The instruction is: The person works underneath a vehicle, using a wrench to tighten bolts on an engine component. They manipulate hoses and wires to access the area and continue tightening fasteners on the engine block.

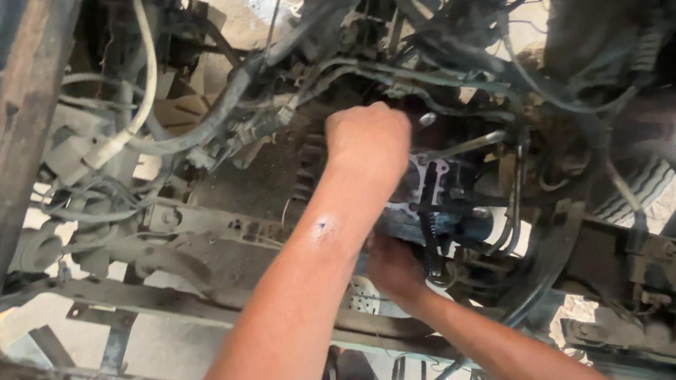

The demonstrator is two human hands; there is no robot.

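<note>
The small engine block (429, 192), dark and greasy with pale metal edges, sits just right of centre in your view, tucked among the vehicle's frame and hoses. Your left hand (369, 139) is at its upper left, about ten o'clock from the block, knuckles toward you and fingers curled into a fist against the top of it; the grip is closed tight, but you cannot tell what it holds, since the fingers hide it. A bright metal rod (468, 145) slants up to the right from just beside that fist, at about one o'clock from the block.

Your right hand (393, 268) comes in from the lower right and presses under the block at about seven o'clock; its fingers are hidden behind your left forearm and the block, so its grip cannot be told.

A black ribbed hose (431, 236) hangs down the block's front. At nine o'clock a thick dark hose (222, 109) curves up toward twelve, with a pale cable (148, 72) further left. A rusty frame rail (18, 126) runs along the far left edge. At three o'clock lies a tyre tread (644, 182), and a grey crossbar (178, 307) spans below at six.
</note>
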